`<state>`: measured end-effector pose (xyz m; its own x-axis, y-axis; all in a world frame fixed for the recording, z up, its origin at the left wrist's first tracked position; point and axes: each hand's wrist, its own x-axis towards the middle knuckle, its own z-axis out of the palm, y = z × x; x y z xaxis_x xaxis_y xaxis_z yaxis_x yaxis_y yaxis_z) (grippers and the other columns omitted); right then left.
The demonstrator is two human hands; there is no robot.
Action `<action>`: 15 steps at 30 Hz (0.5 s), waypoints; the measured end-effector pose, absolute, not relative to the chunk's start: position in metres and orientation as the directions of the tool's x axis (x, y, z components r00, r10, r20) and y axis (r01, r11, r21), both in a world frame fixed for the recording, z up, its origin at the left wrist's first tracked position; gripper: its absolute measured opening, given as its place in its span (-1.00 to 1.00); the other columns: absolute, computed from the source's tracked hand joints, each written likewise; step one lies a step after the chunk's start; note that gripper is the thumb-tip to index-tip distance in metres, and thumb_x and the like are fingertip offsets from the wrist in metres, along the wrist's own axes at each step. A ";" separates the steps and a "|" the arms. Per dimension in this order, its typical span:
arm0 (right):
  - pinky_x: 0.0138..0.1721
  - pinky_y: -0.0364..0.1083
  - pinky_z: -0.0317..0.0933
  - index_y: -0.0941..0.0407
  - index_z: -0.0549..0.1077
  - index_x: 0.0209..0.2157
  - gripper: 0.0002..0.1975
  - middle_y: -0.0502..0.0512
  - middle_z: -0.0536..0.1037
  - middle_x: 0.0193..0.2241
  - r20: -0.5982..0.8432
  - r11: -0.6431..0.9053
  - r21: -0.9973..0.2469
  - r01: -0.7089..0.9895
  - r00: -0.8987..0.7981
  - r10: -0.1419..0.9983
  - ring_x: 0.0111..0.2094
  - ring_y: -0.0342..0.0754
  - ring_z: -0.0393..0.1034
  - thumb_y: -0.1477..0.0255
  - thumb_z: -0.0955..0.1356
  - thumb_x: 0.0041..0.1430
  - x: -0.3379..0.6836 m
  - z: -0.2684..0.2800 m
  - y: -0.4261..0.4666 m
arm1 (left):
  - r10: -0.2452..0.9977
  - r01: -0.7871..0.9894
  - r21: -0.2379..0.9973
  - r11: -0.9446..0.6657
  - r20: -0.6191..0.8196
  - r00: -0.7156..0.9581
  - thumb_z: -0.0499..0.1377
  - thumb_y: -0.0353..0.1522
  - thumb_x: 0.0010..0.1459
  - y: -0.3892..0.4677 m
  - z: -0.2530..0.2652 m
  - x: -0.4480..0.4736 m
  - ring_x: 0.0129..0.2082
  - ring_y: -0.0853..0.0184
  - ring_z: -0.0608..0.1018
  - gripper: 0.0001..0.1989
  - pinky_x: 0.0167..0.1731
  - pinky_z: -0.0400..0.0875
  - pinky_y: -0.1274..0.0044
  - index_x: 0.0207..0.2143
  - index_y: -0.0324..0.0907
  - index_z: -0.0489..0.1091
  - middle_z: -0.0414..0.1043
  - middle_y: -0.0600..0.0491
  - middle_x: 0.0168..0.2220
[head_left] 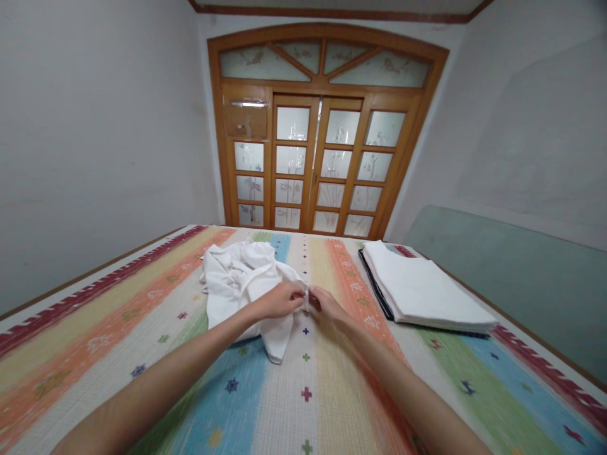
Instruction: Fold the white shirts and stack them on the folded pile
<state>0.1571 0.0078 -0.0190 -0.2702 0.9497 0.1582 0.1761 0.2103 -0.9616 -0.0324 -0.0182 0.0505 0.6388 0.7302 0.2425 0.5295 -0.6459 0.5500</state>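
A crumpled white garment (232, 278) lies in a loose heap on the striped bedspread, left of the middle. Its exact kind is hard to make out in the folds. My left hand (283, 299) is closed on its right edge, fingers pinched together. Close beside it, nearly touching, my right hand (326, 302) pinches the same edge between thumb and fingers. A small bit of white cloth shows between the two hands. One corner of the garment hangs toward me below my left hand.
A neat stack of folded white cloth (427, 284) with dark cloth beneath lies at the right. The striped bedspread (232, 404) covers the surface. A pale green panel (512, 272) stands along the right edge. Wooden glass-paned doors (315, 145) are beyond the far end, with walls on both sides.
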 end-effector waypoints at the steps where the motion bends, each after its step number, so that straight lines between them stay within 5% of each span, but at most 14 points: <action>1: -0.05 0.05 0.26 0.13 0.46 -0.32 -0.44 0.19 0.56 -0.26 0.154 0.196 -0.970 0.142 -0.262 0.953 -0.17 0.05 0.43 -0.08 0.17 0.16 0.153 -0.016 0.006 | 0.725 0.548 0.508 -0.664 0.262 0.637 0.04 -0.36 0.13 -0.022 0.050 -0.032 -0.28 0.27 0.57 -0.74 -0.19 0.38 0.50 -0.25 -0.18 0.52 0.58 -0.01 -0.27; 5: -0.07 -0.01 0.29 0.13 0.46 -0.19 -0.57 0.21 0.54 -0.13 0.152 0.200 -0.947 0.253 -0.197 0.969 -0.10 0.03 0.43 0.07 0.34 0.09 0.143 -0.008 0.001 | 0.754 0.680 0.345 -0.647 0.420 0.504 0.06 -0.41 0.11 -0.021 0.050 -0.043 -0.20 0.19 0.54 -0.75 -0.11 0.37 0.40 -0.27 -0.17 0.52 0.56 -0.07 -0.30; 9: -0.08 -0.03 0.31 0.14 0.46 -0.12 -0.68 0.21 0.54 -0.07 0.145 0.208 -0.908 0.365 -0.193 0.970 -0.12 0.00 0.46 0.28 0.36 0.11 0.139 -0.006 0.001 | 0.776 0.792 0.337 -0.510 0.578 0.253 0.09 -0.48 0.04 -0.003 0.052 -0.071 0.01 0.13 0.44 -0.64 0.08 0.26 0.31 -0.08 -0.21 0.44 0.50 -0.10 -0.06; 15: -0.02 -0.01 0.26 0.15 0.44 -0.04 -0.56 0.23 0.53 -0.04 0.229 0.340 -0.783 0.521 -0.266 0.936 -0.05 0.05 0.42 0.23 0.40 0.08 0.132 -0.008 -0.001 | 0.960 0.831 0.541 -0.127 0.277 -0.034 0.24 -0.32 -0.04 0.020 0.041 -0.115 0.00 0.08 0.50 -0.42 -0.02 0.34 0.37 0.06 -0.28 0.28 0.47 -0.20 -0.01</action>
